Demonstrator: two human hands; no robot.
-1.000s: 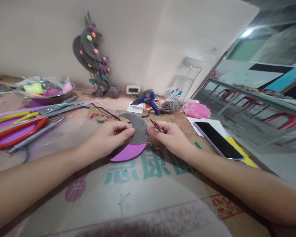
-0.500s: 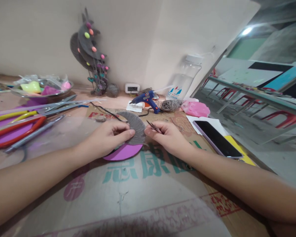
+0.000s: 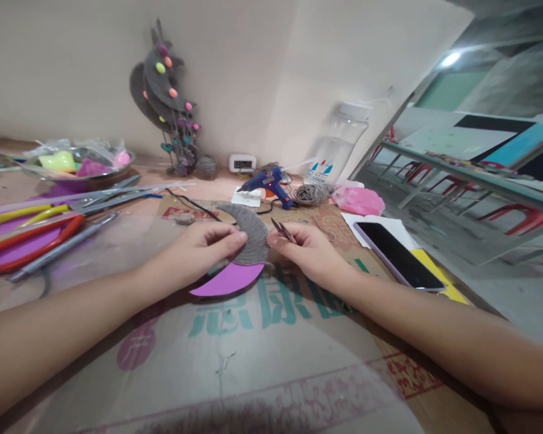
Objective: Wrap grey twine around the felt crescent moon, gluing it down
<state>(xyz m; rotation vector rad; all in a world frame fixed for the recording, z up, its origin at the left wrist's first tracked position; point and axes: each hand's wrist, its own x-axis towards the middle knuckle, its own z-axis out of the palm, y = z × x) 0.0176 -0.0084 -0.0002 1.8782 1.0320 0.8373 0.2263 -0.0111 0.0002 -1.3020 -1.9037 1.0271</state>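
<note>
A purple crescent [image 3: 230, 281], its upper part wound with grey yarn [image 3: 252, 235], is held upright a little above the cardboard. My left hand [image 3: 208, 246] grips it from the left, thumb pressed on the yarn. On the other side, my right hand [image 3: 305, 247] is closed around a small pair of scissors [image 3: 284, 231] with the pointed blades sticking up to the left. The right thumb and fingertip touch the crescent's yarn-wound right edge; whether they also pinch a strand cannot be made out.
Behind the hands lie a blue glue gun [image 3: 271, 184], a yarn ball [image 3: 312, 193], a timer [image 3: 242, 163] and a water bottle [image 3: 337, 144]. Large scissors [image 3: 31, 241] and a bowl [image 3: 72, 175] are at left, a phone [image 3: 398, 254] at right. A decorated grey crescent [image 3: 158, 84] leans on the wall.
The small scissors' blades have tilted slightly and show a little more apart. Both hands stay in nearly the same place on the crescent.
</note>
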